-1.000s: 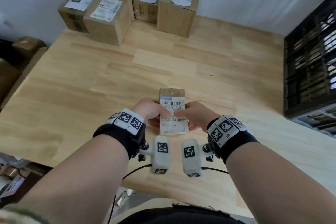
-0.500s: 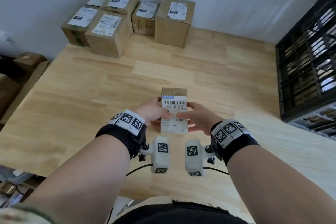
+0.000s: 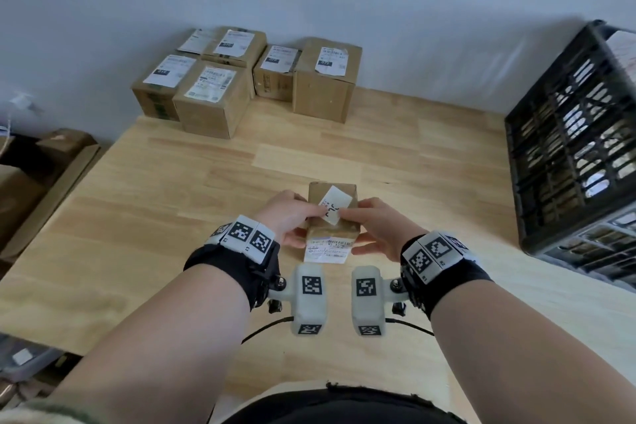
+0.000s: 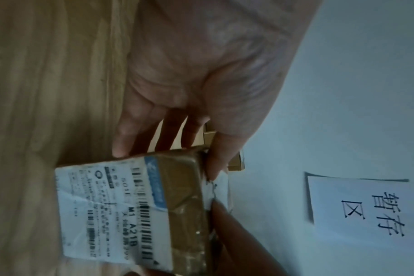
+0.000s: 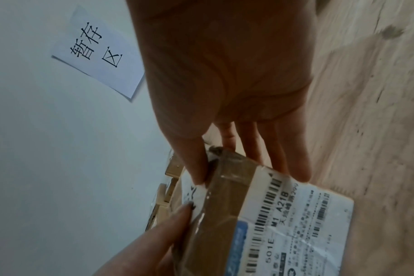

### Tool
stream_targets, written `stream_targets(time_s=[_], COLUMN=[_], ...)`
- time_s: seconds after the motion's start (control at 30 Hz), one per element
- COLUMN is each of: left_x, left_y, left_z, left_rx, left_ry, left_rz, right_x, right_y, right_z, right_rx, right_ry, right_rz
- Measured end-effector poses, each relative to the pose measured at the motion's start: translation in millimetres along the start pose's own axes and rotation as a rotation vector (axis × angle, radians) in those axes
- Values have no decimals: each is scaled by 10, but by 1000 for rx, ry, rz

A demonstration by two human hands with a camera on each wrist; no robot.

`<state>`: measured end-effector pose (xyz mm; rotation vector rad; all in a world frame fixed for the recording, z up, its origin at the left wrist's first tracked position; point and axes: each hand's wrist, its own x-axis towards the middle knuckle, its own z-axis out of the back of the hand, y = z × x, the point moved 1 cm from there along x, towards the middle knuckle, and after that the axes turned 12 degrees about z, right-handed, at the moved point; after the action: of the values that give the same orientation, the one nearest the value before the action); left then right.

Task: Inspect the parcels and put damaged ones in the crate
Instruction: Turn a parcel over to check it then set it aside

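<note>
I am in the checking step: both hands have one small parcel (image 3: 332, 217) up off the table (image 3: 172, 217), out in front of me, well short of the stack of boxes (image 3: 247, 79) that sits against the wall behind it. My left hand (image 3: 287, 217) clamps the parcel's left side, thumb on the upper face and fingers underneath; my right hand (image 3: 378, 227) clamps the right side the same way. The wrist views show the printed label (image 4: 106, 214) wrapping over one edge, creased and wrinkled, with tape across the brown face, and a smaller white slip (image 3: 337, 205) with dark marks on the upper face. I can't see a tear or a crushed corner from here, though the underside is hidden.

The next move, as I judge it, calls for turning the parcel further to show the hidden faces. If it proves damaged, it goes to the black crate (image 3: 568, 155), which stands to the parcel's right at the table's edge.
</note>
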<state>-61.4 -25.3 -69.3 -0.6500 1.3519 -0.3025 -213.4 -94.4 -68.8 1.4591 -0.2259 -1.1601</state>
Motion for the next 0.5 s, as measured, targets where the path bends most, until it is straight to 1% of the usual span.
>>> stream_targets(time_s=[0.13, 0.37, 0.5], left_x=[35, 92, 80], left_y=[35, -14, -12], left_z=[-9, -17, -23], left_rx=[-20, 54, 68], left_ry=[-19, -62, -36], left_rz=[1, 7, -9], right_x=[31, 115, 127], right_y=[-14, -26, -54], right_z=[5, -8, -1], right_rx=[-33, -112, -106], right_ry=[7, 2, 13], right_rz=[12, 51, 55])
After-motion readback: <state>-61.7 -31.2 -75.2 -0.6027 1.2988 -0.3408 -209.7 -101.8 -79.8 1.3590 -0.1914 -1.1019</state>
